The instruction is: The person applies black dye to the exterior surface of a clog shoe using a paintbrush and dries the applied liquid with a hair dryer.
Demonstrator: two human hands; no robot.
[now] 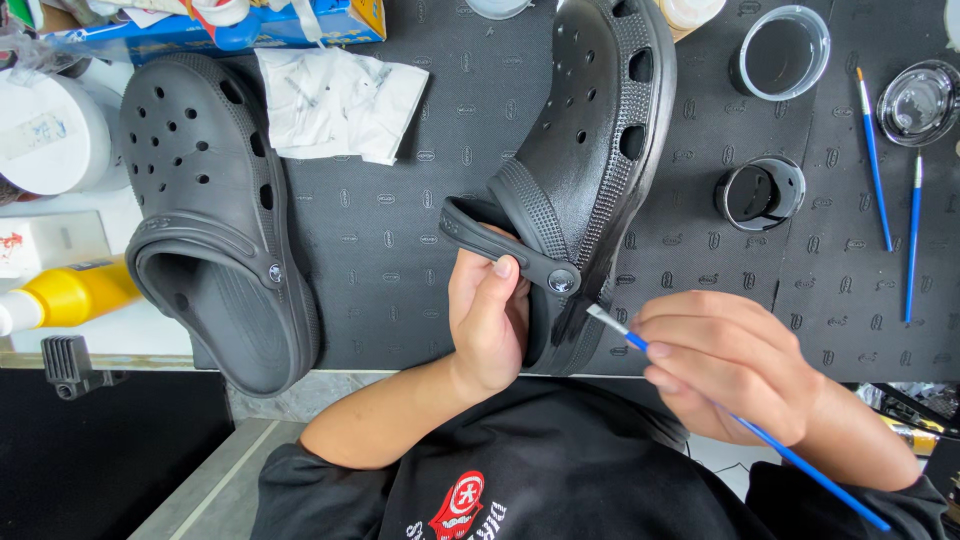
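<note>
So the left hand (pixel 487 318) has the black clog (pixel 580 170) gripped at the heel end, thumb over the strap, holding it tilted up near the mat's front edge. The right hand (pixel 725 365) pinches a blue paintbrush (pixel 740 425), bristles touching the clog's side just below the strap rivet. A second clog (pixel 215 215) lies flat at the mat's (pixel 400 260) left edge, with a smudged paper towel (pixel 340 100) near the back.

The black clog (pixel 590 150) looks like moulded foam plastic, wet-glossy on its ribbed side. Left of it, a second clog (pixel 215 215) is matt grey-black. Beneath lies an embossed black mat (pixel 400 240); the crumpled tissue (pixel 340 100) is stained paper.
</note>
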